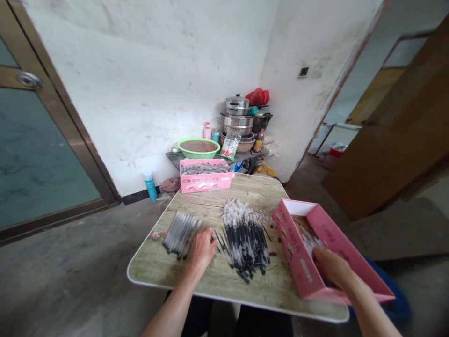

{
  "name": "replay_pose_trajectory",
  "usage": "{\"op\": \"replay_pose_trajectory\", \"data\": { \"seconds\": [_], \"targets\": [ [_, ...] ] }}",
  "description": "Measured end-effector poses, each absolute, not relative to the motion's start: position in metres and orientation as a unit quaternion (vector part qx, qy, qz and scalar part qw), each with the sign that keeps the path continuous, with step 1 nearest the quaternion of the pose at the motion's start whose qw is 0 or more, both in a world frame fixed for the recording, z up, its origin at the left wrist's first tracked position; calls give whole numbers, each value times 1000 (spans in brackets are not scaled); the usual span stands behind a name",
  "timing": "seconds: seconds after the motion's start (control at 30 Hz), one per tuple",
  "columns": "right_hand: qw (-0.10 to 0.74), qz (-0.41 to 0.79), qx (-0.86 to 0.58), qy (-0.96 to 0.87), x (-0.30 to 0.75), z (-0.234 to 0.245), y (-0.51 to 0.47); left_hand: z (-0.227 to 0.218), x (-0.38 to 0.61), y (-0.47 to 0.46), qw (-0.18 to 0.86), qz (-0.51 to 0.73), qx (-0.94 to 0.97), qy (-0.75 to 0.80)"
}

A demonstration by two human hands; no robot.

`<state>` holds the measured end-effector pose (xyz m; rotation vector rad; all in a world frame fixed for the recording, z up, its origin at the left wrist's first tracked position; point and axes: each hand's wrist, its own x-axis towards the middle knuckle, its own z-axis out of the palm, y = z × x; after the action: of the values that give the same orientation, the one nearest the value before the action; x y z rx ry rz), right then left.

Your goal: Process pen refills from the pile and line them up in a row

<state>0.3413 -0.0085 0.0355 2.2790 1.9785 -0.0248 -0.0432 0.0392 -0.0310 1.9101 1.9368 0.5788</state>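
Observation:
My left hand (203, 245) rests on the table beside a row of clear pen barrels with dark ends (180, 231). Its fingers are curled together, and a small dark bit shows at the fingertips, too small to name. To its right lies a pile of black-and-clear pen parts (247, 245), with a heap of small whitish translucent pieces (240, 210) behind them. My right hand (329, 264) reaches down into a pink box (291, 252) at the table's right side. Whitish slender pieces (314, 241) show in that box by the hand. The right fingers are hidden.
A second pink box (206, 182), full of greyish pen parts, stands at the table's (157, 271) far edge. Behind it a low stand carries a green basin (198, 147) and stacked steel pots (238, 121). A blue spray can (150, 187) is on the floor at left.

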Motion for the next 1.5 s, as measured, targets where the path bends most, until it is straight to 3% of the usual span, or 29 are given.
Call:
{"op": "replay_pose_trajectory", "data": {
  "seconds": [0.2, 0.33, 0.4, 0.5, 0.6, 0.73, 0.87, 1.03, 1.17, 1.23, 1.5],
  "targets": [
    [50, 58, 792, 606, 339, 62, -16, -22, -40, 47, 144, 183, 682, 693],
    [-20, 62, 798, 599, 310, 87, -32, -21, -40, 53, 129, 160, 675, 708],
    [-95, 43, 793, 601, 290, 94, -41, -21, -40, 55, 124, 153, 676, 710],
    [-262, -78, 737, 619, 259, 95, -52, -22, -40, 56, 119, 148, 676, 712],
    [-397, -298, 646, 580, 232, 88, -57, -22, -40, 54, 117, 152, 673, 714],
    [-499, -491, 531, 478, 209, 75, -54, -22, -42, 52, 122, 174, 665, 716],
    [-542, -542, 471, 438, 199, 60, -48, -20, -47, 54, 141, 216, 656, 709],
    [-561, -545, 457, 423, 184, 43, -37, -10, -40, 46, 231, 280, 663, 654],
    [-594, -541, 443, 397, 170, 38, -23, -2, -18, 24, 505, 412, 588, 480],
    [-611, -536, 443, 379, 166, 38, -17, 2, -9, 14, 584, 437, 548, 410],
    [-614, -558, 439, 345, 164, 34, -14, 9, -2, 4, 640, 420, 525, 371]
  ]
}}
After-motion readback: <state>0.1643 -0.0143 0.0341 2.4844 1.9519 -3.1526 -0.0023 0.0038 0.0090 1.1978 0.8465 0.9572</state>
